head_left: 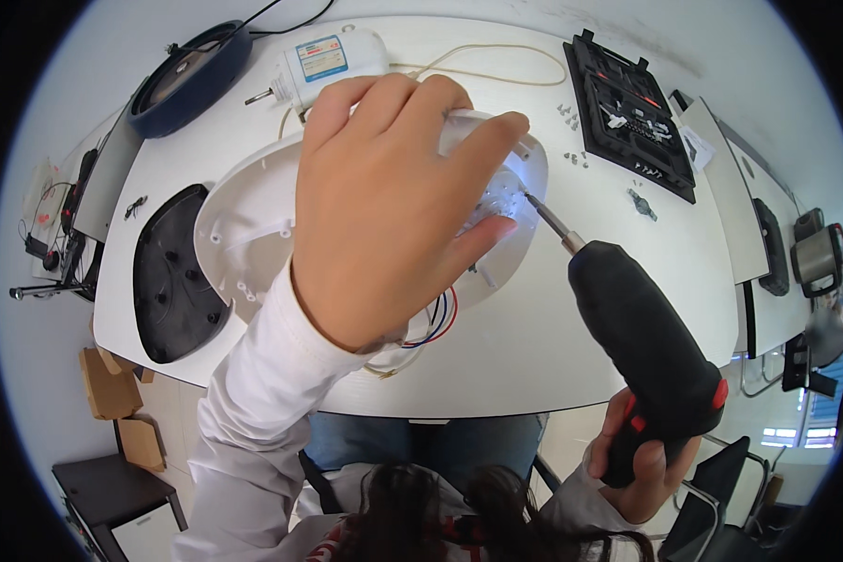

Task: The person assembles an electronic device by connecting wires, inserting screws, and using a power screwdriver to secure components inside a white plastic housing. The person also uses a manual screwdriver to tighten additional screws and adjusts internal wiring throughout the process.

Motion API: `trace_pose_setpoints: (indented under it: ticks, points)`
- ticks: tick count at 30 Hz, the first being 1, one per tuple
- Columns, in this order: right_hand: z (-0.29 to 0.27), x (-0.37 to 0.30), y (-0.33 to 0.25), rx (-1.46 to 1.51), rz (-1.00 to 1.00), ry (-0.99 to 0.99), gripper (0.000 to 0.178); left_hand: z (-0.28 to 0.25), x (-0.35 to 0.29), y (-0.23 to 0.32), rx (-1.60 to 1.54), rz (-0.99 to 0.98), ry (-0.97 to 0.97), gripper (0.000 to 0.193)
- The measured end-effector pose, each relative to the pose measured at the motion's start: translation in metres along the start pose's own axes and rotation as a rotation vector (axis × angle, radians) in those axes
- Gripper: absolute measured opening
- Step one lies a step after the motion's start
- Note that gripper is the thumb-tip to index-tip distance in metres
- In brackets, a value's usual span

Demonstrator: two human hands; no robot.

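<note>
My left hand grips a small white plastic part that sits on a white oval plastic shell lying on the table. Fingers wrap over the part's top and thumb presses its lower side. My right hand holds a black cordless screwdriver with red trim. Its metal bit points up-left into the white part just beside my left thumb. Coloured wires hang out under the shell near my left wrist.
A black oval base plate lies left of the shell. At the back stand a dark blue round cover, a white motor unit and a black bit case with loose screws. Cardboard boxes sit on the floor.
</note>
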State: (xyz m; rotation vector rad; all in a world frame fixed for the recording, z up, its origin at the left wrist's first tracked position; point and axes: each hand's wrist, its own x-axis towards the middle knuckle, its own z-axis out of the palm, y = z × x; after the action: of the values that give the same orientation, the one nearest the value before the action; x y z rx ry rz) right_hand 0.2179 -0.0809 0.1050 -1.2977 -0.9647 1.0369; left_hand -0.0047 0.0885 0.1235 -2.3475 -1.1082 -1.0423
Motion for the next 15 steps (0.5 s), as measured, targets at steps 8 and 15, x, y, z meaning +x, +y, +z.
trace_pose_setpoints:
  ticks: [8,15]
  points:
    - [-0.001,0.011,0.014,0.089,-0.144,0.044,0.067,0.006,-0.005,-0.001,-0.003,-0.015,0.053,0.060]
    - [-0.004,0.017,0.010,-0.040,-0.165,0.027,0.078,0.006,-0.006,0.000,0.063,-0.021,-0.008,0.058]
